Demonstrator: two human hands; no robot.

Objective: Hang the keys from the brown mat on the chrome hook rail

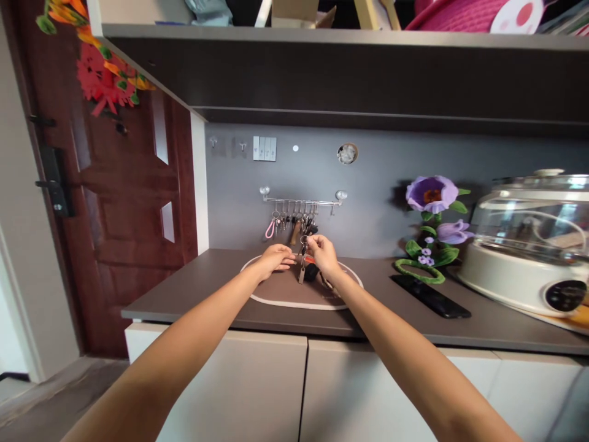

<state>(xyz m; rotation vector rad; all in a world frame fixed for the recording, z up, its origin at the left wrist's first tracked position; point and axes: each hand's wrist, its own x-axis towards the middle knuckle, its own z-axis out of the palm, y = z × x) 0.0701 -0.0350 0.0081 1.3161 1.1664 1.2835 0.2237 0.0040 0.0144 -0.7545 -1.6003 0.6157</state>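
Observation:
Pinched in the fingers of my right hand (324, 253) is the ring of a bunch of keys (302, 274), which dangles over the mat. My left hand (276, 259) is just left of the keys, its fingers stretched out and holding nothing; whether a fingertip touches the bunch is unclear. Behind the hands, a metal hook rack (301, 202) is fixed to the grey wall, with several keys and a pink loop (270, 229) hanging from it. Below lies an oval brown mat (276, 296) with a pale rim. A dark item (311, 272) on it is partly hidden by the keys and my right hand.
To the right stand a purple crocheted flower (431, 195), a black phone (432, 298) and a white appliance (501, 273) with a clear cover. A deep shelf (322, 73) overhangs the counter (184, 288). At the left is a dark red door (119, 245).

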